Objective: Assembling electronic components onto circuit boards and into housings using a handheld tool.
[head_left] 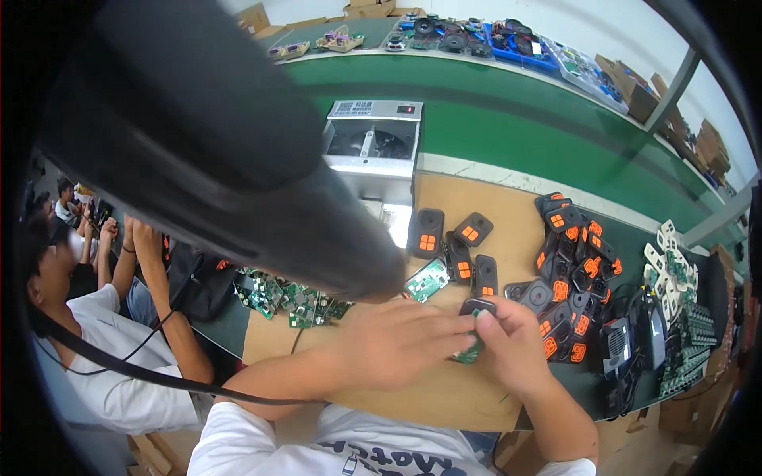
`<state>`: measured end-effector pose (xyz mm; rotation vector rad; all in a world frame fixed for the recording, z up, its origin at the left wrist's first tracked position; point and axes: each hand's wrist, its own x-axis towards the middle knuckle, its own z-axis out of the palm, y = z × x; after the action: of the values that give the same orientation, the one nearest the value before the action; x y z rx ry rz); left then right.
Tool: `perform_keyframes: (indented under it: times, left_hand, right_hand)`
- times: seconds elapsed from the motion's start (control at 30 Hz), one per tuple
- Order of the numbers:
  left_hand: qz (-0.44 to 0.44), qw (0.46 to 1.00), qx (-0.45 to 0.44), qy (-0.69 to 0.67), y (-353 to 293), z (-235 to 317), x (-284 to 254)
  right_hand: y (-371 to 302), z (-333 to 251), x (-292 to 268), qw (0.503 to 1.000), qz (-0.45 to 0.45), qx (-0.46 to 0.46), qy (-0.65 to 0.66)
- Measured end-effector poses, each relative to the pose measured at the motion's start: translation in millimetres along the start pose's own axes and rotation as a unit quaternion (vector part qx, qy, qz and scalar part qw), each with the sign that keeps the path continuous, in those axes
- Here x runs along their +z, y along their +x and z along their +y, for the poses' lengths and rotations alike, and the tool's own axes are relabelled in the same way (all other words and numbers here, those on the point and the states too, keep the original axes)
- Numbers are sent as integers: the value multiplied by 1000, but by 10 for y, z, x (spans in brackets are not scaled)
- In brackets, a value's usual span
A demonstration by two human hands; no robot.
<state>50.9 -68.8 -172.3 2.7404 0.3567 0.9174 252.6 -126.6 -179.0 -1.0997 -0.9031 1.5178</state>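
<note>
In front of me, my right hand (512,343) grips a small black casing (479,305), its thumb pressed on the near edge. A green circuit board (470,353) shows just below the casing, between my two hands. My left hand (401,337) reaches in from the left with its back up, and its fingertips close on the board; its thumb is hidden. Beyond my hands lies another green board (427,279) on the brown work mat (373,397). Several black devices with orange buttons (429,232) lie loose behind it.
A large dark tube-like object (238,143) crosses the upper left, blocking part of the bench. Behind stands a metal fan unit (371,139). Green boards (290,301) pile up left, orange-buttoned devices (571,270) right, beside white frames (671,262). A co-worker (119,333) sits at left.
</note>
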Motion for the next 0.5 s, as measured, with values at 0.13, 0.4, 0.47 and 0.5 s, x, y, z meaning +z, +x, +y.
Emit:
perform_keyframes:
  times: [0.13, 0.4, 0.47, 0.5]
  left_hand:
    - [221, 895, -196, -334, -21, 97, 39]
    - [138, 902, -192, -361, -70, 31, 19]
    - [137, 917, -173, -331, -21, 50, -43]
    - [136, 931, -154, -301, -12, 62, -65]
  right_hand:
    - [24, -94, -139, 936, -14, -237, -258]
    - [-57, -39, -60, 913, -34, -347, -210]
    - [-24, -44, -72, 851, -52, -434, -291]
    - [-43, -37, -63, 852, -52, -432, -291]
